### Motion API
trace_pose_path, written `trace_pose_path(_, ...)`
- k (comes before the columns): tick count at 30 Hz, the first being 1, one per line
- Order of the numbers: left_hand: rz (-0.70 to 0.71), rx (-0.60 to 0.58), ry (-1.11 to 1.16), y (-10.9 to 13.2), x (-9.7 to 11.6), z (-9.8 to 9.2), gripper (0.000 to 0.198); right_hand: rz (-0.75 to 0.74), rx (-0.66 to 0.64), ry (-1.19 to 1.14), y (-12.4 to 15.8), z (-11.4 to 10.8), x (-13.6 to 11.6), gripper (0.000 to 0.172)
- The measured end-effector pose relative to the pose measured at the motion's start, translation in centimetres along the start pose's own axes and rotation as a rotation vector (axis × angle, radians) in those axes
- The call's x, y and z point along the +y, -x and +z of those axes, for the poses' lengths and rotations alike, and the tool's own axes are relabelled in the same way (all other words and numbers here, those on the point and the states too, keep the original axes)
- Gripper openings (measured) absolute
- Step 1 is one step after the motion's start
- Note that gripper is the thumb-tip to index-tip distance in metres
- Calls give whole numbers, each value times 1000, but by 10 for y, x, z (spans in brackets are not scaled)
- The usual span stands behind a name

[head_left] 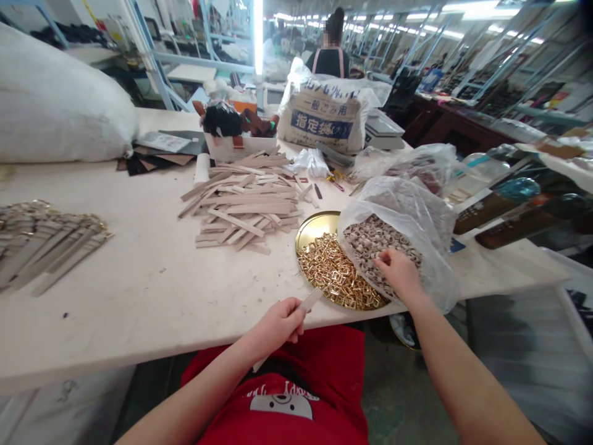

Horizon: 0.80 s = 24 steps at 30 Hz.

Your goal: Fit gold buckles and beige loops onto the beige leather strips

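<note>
In the head view, your left hand (288, 318) is at the worktop's (152, 278) near edge, thumb and fingers pinching a flat held strip (311, 300) whose free end points toward the round gold tray (319, 221). Your right hand (399, 272) reaches into the mouth of the clear plastic bag (417, 207), fingertips drawn together among the small grey-beige loops (370, 238); you can't tell from here whether one is pinched between them. The tray lies close to the near edge, right of the middle, heaped with gold buckles (336, 272), and the bag overlaps its right side. Beyond your left hand, toward the far edge, lies a loose pile of strips (248, 201). Near the worktop's left end you have a row of strips with gold fittings (60, 247). Along the far edge stand a white box (220, 148) and a printed white bag (324, 114).
</note>
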<state>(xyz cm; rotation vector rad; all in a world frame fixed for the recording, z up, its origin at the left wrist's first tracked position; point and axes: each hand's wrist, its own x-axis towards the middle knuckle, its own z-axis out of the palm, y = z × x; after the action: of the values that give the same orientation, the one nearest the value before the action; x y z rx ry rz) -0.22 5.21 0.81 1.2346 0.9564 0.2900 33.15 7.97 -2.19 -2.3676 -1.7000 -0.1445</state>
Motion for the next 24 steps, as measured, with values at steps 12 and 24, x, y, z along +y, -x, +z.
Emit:
trace_pose_path(12,87,13,-132,-11,6,6,23,164,81,-501,19,-14,-27,26)
trace_pose_path(24,236,224,-460,-6,22,6,26,488,-447,-1786,90,-26,-134,29)
